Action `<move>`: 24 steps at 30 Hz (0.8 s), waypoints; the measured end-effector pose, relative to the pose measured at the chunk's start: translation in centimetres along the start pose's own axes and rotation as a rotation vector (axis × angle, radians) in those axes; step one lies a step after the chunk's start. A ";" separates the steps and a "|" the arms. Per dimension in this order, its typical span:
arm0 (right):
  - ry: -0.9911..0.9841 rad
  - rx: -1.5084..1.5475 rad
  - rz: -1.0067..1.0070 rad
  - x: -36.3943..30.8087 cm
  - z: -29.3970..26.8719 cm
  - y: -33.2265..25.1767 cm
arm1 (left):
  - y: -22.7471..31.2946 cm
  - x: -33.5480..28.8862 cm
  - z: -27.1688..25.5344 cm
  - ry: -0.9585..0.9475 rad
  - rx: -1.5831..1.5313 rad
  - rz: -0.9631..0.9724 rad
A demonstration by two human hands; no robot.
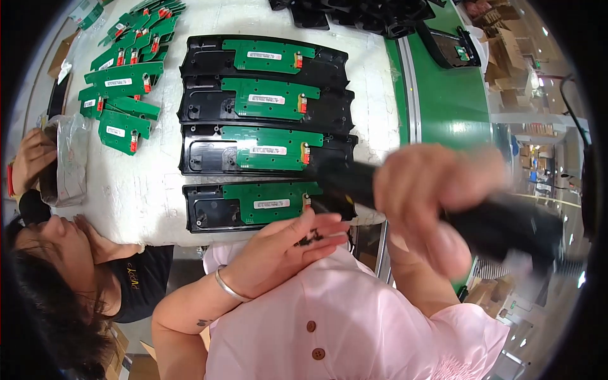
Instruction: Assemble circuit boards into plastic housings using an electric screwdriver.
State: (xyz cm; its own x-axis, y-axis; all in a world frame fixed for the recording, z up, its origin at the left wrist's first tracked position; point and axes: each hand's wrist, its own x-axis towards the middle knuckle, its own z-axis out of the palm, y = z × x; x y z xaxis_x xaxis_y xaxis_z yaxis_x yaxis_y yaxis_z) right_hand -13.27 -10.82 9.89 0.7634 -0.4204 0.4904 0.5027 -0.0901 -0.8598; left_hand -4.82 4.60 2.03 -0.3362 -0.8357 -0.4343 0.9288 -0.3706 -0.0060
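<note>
1. The one view sits on the person's head and looks steeply down, its edges bent by a fisheye lens.
2. It is close to the left hand and right hand, with the white table just beyond.
3. The green conveyor belt runs off toward the upper right.

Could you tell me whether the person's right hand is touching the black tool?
Touching. The head view shows the right hand wrapped around the blurred black tool, fingers closed over its body with no gap.
</note>
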 end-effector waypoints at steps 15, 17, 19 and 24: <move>0.097 0.080 0.031 0.0 -0.9 4.3 | -1.7 1.1 -3.6 0.038 0.144 0.079; 0.259 -0.065 0.113 0.2 0.0 3.9 | -1.5 1.0 -3.4 0.019 0.166 0.077; 0.260 -0.066 0.131 0.2 0.0 4.2 | -1.2 1.0 -2.9 0.030 0.226 0.096; 0.179 -0.066 0.157 0.6 -0.1 4.2 | -1.1 0.9 -3.4 -0.013 0.301 0.200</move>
State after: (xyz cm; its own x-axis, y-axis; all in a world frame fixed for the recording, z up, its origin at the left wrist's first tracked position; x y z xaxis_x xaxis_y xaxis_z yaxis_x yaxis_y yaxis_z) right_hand -10.77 -11.54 6.57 0.7432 -0.5864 0.3223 0.3519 -0.0672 -0.9336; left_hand -5.60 5.58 -1.39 -0.1559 -0.9082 -0.3885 0.8895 -0.3001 0.3446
